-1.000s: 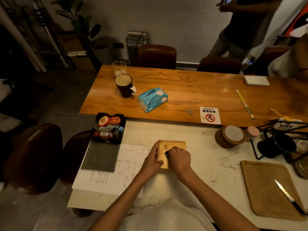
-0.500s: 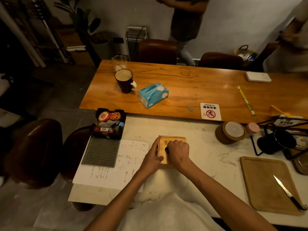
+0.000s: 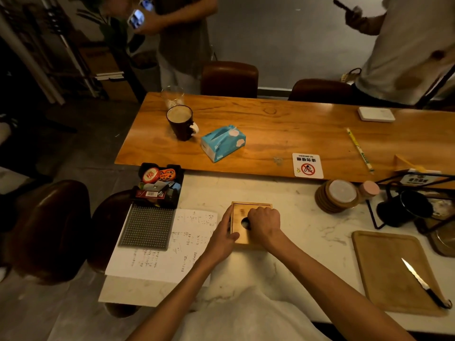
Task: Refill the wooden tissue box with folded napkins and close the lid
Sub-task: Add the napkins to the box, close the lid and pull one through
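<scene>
1. Head view: A person works at a pale marble tabletop [image 3: 307,230], where the wooden tissue box [image 3: 251,205] sits square in front of them, its lid [image 3: 240,214] seated on top.
2. The left hand [image 3: 221,236] lies along the box's left wall, fingers fairly straight and thumb resting on the lid. This is a bracing grip, not a clamp.
3. The right hand [image 3: 264,222] is curled over the lid, its fingertips apparently hooked into the dark oval opening [image 3: 244,222]. Whether they pinch anything inside is hidden.
4. No folded napkins show near the box. A blue tissue pack [image 3: 222,142] lies well apart on the farther wooden tabletop [image 3: 283,129].
5. The refill looks barely begun, since the lid must come off first.
6. Risks: a lid pulled by one edge of its opening may tilt and jam in the frame. A light brace could let the box skid on the smooth marble toward the written sheet [image 3: 172,254] beside it. A sudden release could swing the right hand out toward the coaster stack [image 3: 337,196].
</scene>
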Available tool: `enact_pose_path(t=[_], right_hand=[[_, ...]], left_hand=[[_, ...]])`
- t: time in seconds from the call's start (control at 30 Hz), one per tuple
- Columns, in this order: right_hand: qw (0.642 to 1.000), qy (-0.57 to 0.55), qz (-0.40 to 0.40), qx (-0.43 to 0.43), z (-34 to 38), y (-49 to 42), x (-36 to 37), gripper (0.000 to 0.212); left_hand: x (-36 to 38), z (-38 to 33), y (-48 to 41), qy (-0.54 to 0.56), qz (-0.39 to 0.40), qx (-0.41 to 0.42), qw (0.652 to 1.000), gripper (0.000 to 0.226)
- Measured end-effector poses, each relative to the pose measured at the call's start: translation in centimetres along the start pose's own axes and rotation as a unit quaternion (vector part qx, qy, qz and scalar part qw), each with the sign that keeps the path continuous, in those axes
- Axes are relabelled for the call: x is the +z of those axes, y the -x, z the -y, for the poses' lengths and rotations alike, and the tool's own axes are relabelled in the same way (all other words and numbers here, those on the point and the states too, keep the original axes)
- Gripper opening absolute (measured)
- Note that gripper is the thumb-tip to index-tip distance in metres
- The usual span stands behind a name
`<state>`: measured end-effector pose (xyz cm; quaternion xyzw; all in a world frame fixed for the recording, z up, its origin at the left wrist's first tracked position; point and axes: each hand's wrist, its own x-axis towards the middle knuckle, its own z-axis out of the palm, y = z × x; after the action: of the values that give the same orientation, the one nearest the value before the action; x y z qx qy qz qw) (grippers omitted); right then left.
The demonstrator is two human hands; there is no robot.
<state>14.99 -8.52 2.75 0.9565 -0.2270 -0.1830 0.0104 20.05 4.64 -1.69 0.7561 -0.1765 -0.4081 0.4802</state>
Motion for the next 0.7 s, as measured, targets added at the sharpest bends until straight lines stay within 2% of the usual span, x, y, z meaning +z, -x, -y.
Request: enact_pose_path(t=[0.3,0.47,0.7], right_hand=[[0.999,-0.002,-0.027,-0.03,0.3,-0.2,0.0,0.027],[0.998,-0.039,-0.039,-0.02,-2.2,1.0,0.2,0.024],[0.983,-0.128,-0.109,-0.07,-4.3,4.4,2.1,0.029]], left_hand=[[-0.1,0.1,0.0,0.017,0.001,0.018,1.0,0.084],[-0.1,-0.2,0.1,-0.043,-0.002,0.041,0.998,0.085],[-1.3,-2.7,-0.9,-0.147,0.049,0.067,0.986,0.048]])
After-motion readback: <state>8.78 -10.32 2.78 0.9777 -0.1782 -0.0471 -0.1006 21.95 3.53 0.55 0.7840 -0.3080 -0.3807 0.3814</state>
